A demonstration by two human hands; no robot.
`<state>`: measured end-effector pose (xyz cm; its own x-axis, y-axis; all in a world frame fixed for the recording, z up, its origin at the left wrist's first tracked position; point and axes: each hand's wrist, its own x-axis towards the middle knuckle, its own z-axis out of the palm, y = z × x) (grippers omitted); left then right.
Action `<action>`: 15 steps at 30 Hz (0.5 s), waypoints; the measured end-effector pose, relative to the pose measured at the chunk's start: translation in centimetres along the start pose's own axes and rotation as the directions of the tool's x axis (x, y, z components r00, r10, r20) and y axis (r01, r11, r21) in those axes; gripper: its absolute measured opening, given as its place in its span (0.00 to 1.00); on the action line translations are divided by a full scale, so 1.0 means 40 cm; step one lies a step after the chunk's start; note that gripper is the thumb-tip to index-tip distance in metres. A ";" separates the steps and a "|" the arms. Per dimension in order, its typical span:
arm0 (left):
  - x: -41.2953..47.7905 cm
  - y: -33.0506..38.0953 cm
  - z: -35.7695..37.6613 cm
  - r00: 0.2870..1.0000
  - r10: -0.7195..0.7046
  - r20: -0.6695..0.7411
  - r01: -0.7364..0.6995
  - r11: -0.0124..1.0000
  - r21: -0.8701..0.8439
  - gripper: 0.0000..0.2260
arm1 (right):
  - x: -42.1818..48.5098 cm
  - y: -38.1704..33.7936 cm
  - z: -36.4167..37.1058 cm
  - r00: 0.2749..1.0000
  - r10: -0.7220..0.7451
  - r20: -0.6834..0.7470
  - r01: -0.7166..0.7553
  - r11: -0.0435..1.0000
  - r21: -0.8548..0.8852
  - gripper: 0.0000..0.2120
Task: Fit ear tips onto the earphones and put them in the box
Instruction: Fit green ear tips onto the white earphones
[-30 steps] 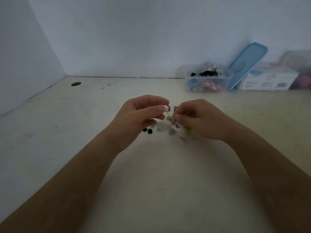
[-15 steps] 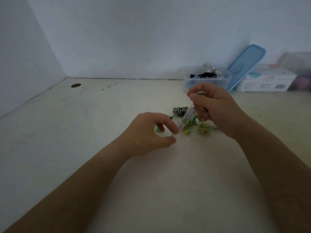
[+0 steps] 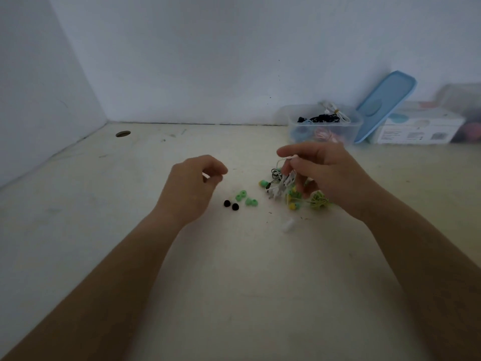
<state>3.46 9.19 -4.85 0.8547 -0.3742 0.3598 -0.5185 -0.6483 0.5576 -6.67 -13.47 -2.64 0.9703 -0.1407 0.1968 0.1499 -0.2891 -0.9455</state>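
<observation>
Head view: pale table in a corner of white walls. Left hand above the table left of centre, fingers curled, thumb and forefinger tips pinched together; perhaps something tiny and pale between them, too small to tell. Right hand raised over a tangle of earphones, thumb and forefinger clamped on a thin white cable, the white bundle hanging below the fingers and touching the heap on the table. Under and beside that hand, yellow-green earphones with coiled cord, lying on the table. A dark coiled cable just behind the white bundle. Between the two hands, on the tabletop: two black ear tips side by side, touching or nearly so; just right of them, green ear tips in a loose cluster; one more green piece near the white bundle. A small white blurred piece nearer the camera, apart from the heap; shape unclear. At the back right against the wall, a clear plastic box, lid off, with black, white and pinkish earphones inside. Blue lid tilted, leaning against the wall just right of the box. White carton further right, blurred things behind it. Round hole in the tabletop at the back left.
</observation>
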 end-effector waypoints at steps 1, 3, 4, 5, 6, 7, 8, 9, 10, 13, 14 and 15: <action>0.003 -0.011 0.005 0.999 -0.014 0.033 0.013 1.000 0.027 0.08 | 0.000 0.001 0.002 1.000 -0.018 -0.006 0.018 0.999 -0.029 0.10; 0.007 -0.023 0.017 0.994 -0.018 0.109 0.012 0.998 0.056 0.10 | -0.001 0.002 0.005 0.999 -0.044 -0.010 0.043 0.997 -0.057 0.08; 0.008 -0.026 0.022 0.990 -0.010 0.140 0.001 0.998 0.065 0.11 | -0.001 0.001 0.006 0.998 -0.054 -0.011 0.053 0.997 -0.057 0.07; 0.008 -0.026 0.025 0.986 -0.003 0.168 -0.009 0.997 0.072 0.11 | -0.001 0.000 0.006 0.998 -0.065 -0.009 0.064 0.997 -0.052 0.05; 0.009 -0.025 0.028 0.981 0.002 0.194 -0.018 0.997 0.080 0.11 | -0.001 -0.002 0.005 0.997 -0.079 -0.007 0.078 0.996 -0.048 0.03; 0.009 -0.025 0.029 0.977 0.006 0.215 -0.026 0.996 0.091 0.11 | -0.002 -0.004 0.005 0.996 -0.090 -0.003 0.090 0.995 -0.048 0.02; 0.010 -0.024 0.029 0.974 0.012 0.225 -0.035 0.994 0.100 0.11 | -0.002 -0.005 0.006 0.995 -0.097 0.002 0.097 0.994 -0.052 0.02; 0.010 -0.024 0.029 0.974 0.019 0.226 -0.044 0.993 0.105 0.11 | -0.002 -0.005 0.005 0.995 -0.097 0.008 0.097 0.993 -0.059 0.03; 0.011 -0.025 0.028 0.975 0.025 0.219 -0.049 0.993 0.105 0.10 | -0.003 -0.005 0.005 0.996 -0.093 0.016 0.094 0.993 -0.065 0.06; 0.012 -0.027 0.030 0.984 0.024 0.179 -0.038 0.996 0.075 0.10 | -0.004 -0.003 0.005 0.997 -0.065 0.036 0.067 0.997 -0.048 0.12; 0.012 -0.028 0.032 0.986 0.017 0.164 -0.027 0.998 0.059 0.10 | -0.005 -0.003 0.006 0.998 -0.056 0.030 0.057 0.998 -0.036 0.13; 0.011 -0.029 0.034 0.989 0.011 0.151 -0.017 0.999 0.041 0.10 | -0.004 -0.003 0.007 0.999 -0.048 0.018 0.049 0.998 -0.027 0.14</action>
<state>4.49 8.87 -6.35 0.8432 -0.4766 0.2488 -0.5315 -0.6688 0.5199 -6.81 -13.16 -2.62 0.9653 -0.1093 0.2373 0.1916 -0.3213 -0.9274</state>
